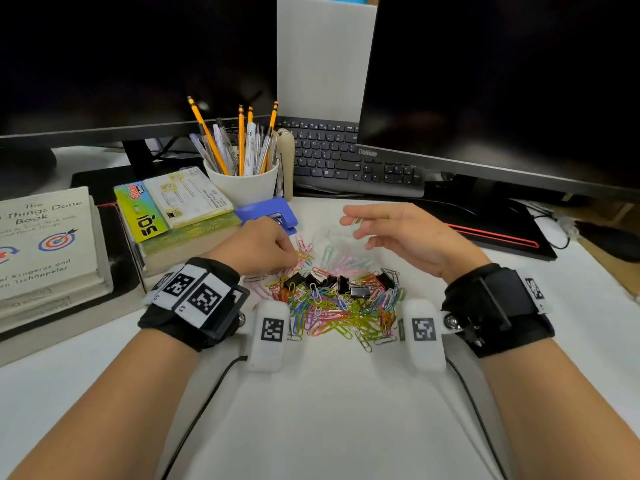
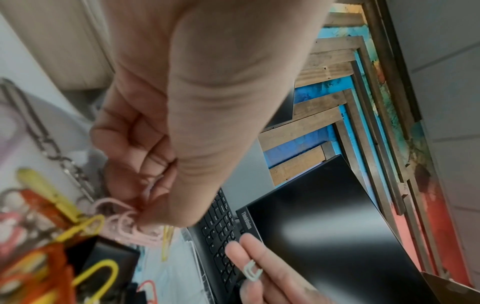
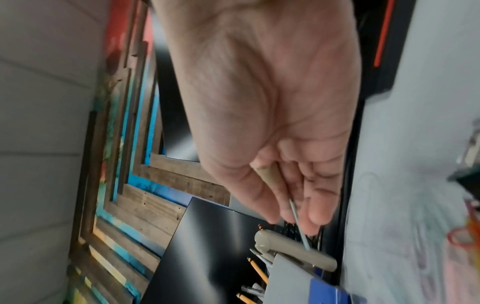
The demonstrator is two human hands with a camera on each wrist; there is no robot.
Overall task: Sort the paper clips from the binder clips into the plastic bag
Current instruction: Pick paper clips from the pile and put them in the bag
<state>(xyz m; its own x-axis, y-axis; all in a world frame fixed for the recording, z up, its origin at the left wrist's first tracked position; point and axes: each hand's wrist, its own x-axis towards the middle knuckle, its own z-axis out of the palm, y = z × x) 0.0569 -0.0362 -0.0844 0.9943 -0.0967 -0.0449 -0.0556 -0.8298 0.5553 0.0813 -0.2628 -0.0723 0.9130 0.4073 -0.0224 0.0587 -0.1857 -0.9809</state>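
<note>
Pink paper clips [image 2: 130, 224] are pinched in my left hand [image 1: 258, 245], fingers curled, at the far-left edge of the mixed pile [image 1: 332, 303] with its black binder clips [image 1: 343, 284]. My right hand [image 1: 405, 237] hovers over the clear plastic bag [image 1: 341, 242], fingers nearly straight, pinching one pale clip [image 2: 252, 272].
</note>
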